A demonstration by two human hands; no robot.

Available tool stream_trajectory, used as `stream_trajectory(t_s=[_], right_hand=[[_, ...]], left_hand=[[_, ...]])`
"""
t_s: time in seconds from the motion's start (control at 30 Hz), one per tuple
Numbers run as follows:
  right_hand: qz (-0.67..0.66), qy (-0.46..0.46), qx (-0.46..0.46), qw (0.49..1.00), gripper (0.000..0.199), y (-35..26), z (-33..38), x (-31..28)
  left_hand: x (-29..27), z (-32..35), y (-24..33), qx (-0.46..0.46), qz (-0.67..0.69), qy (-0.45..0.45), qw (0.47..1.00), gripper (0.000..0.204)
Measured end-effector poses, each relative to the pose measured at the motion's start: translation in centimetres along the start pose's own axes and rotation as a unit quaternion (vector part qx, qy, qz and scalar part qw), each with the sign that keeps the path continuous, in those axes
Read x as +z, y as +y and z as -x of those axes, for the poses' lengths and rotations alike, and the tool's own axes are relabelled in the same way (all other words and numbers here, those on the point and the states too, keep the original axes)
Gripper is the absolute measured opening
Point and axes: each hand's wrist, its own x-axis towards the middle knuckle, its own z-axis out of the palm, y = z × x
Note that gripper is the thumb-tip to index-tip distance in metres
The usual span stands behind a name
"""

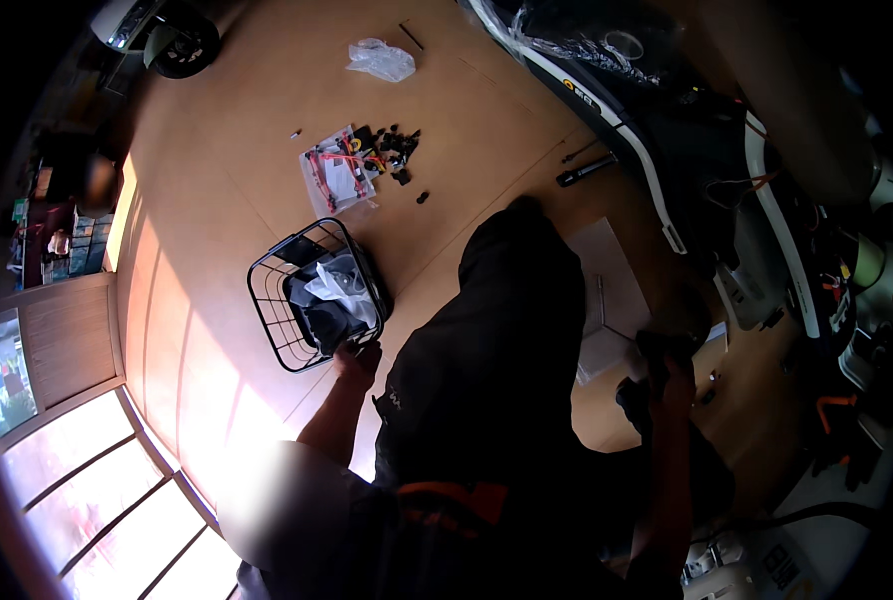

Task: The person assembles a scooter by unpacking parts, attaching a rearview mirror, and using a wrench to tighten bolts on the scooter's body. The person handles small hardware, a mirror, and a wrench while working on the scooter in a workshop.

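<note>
My left hand (358,362) has fingers hooked on the black wire basket (296,251); right hand (675,387) too dark to tell. Likely handling the basket; next move needs steady grip.

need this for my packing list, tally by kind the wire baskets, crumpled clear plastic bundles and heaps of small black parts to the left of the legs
Wire basket: 1
Crumpled clear plastic bundles: 2, one lying loose, one inside the basket
Heap of small black parts: 1, its pieces too jumbled to count
Total: 4
</note>
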Motion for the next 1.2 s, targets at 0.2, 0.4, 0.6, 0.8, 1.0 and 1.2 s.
stream_trajectory(t_s=[0.2,0.4,0.6,0.8,1.0,1.2], right_hand=[[0.008,0.006,0.039,0.999,0.043,0.9,-2.1,1.5],[0.068,-0.016,0.069,0.995,0.045,3.4,-4.5,-0.2],[0.138,-0.009,0.084,0.987,0.043,3.0,-4.1,3.3],[0.09,0.033,0.115,0.989,0.043,4.5,-4.9,5.1],[0.039,0.012,0.153,0.987,0.046,5.3,-5.7,4.7],[0.042,0.028,0.149,0.988,0.049,5.7,-6.1,6.2]], left_hand=[[12.0,6.3,3.0,0.071,-0.457,-0.051,0.885,0.025],[31.6,-4.7,10.3,0.226,-0.514,-0.098,0.822,0.025],[44.7,-20.2,16.7,0.38,-0.762,0.097,0.515,0.043],[43.8,-25.6,15.2,0.513,-0.689,0.17,0.482,0.047],[43.9,-25.6,14.7,0.486,-0.704,0.163,0.492,0.042],[43.4,-24.5,15.2,0.475,-0.696,0.172,0.511,0.04]])
